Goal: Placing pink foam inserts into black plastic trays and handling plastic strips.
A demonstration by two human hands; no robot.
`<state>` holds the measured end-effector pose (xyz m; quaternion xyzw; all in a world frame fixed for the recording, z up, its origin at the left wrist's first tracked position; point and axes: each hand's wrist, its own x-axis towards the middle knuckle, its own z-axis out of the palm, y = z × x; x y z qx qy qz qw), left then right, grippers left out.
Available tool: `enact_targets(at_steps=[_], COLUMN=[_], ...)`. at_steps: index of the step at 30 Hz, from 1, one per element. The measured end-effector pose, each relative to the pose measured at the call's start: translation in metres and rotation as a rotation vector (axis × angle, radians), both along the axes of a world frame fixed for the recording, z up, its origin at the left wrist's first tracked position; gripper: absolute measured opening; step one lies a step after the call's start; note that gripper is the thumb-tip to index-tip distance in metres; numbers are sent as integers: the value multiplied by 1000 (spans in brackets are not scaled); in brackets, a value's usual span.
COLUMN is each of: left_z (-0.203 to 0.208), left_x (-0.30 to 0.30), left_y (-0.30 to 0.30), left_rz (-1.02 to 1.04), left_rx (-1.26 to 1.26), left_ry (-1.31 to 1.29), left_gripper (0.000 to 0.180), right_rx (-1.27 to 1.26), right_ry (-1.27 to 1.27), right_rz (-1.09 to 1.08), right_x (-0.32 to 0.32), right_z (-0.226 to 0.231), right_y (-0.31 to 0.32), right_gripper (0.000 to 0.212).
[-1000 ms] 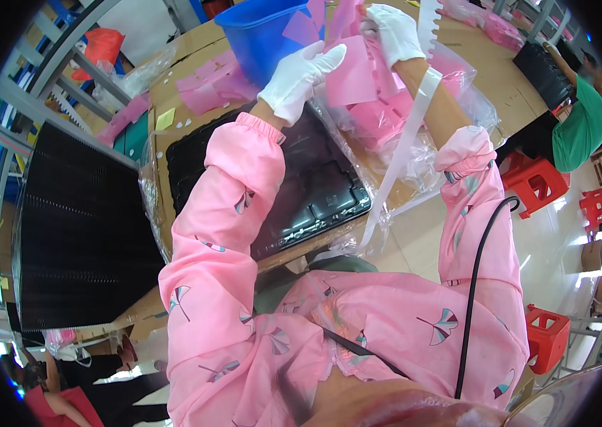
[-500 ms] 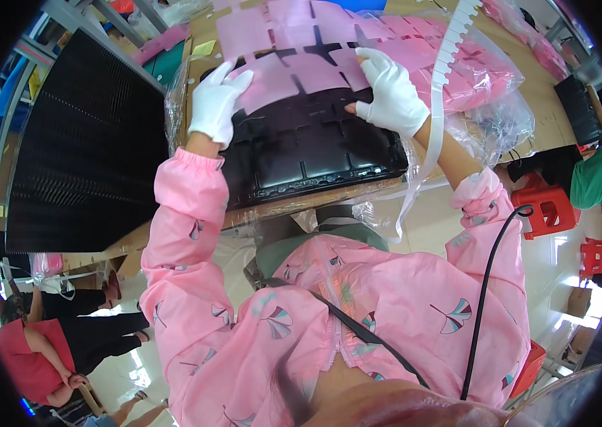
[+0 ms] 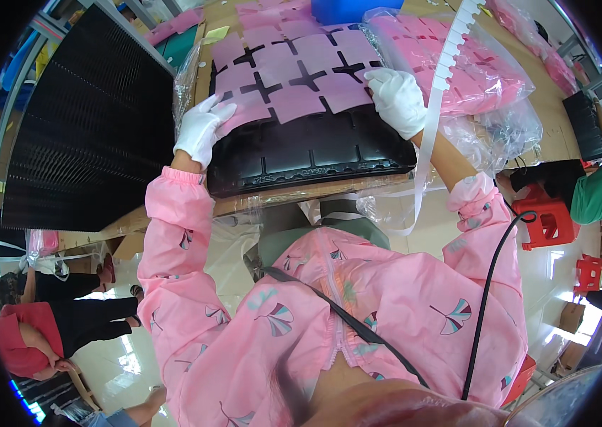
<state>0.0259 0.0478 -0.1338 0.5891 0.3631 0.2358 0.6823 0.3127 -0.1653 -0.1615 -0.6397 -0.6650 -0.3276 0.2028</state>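
Note:
A thin pink foam-like sheet with cross-shaped cutouts [image 3: 294, 89] lies over the far part of a black moulded plastic tray [image 3: 308, 146]. The tray's near side shows bare, with ribs along its edge. My left hand [image 3: 201, 128], in a white glove, has its fingers closed on the sheet's near left corner. At the sheet's right edge, my gloved right hand [image 3: 397, 103] pinches it with curled fingers; some bare fingertips show at that glove. Part of the sheet's far edge lies near a blue bin [image 3: 354, 10].
Wrapped pink sheets in a clear bag [image 3: 457, 71] lie to the right on the table. A white notched strip [image 3: 439, 92] hangs in front of my right forearm. A black ribbed panel [image 3: 87, 128] stands at left. Red stools [image 3: 546, 217] and other people are around.
The sheet has come down flatter onto the tray, its cutouts now showing more fully. My left hand has shifted left and nearer; my right hand has moved slightly nearer, its fingers more curled.

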Motion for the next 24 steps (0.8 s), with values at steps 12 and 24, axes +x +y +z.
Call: enact_targets(at_steps=[12, 24], left_z=[-8, -10], left_x=[-25, -31], left_y=[2, -4], left_rz=[-3, -70], left_rx=[12, 118], left_ry=[30, 180], left_gripper=[61, 62], right_rx=[-124, -230], right_ry=[78, 76], right_rz=[-27, -72], right_x=[-24, -47], right_z=[-8, -3], right_y=[-24, -54], right_gripper=[13, 11])
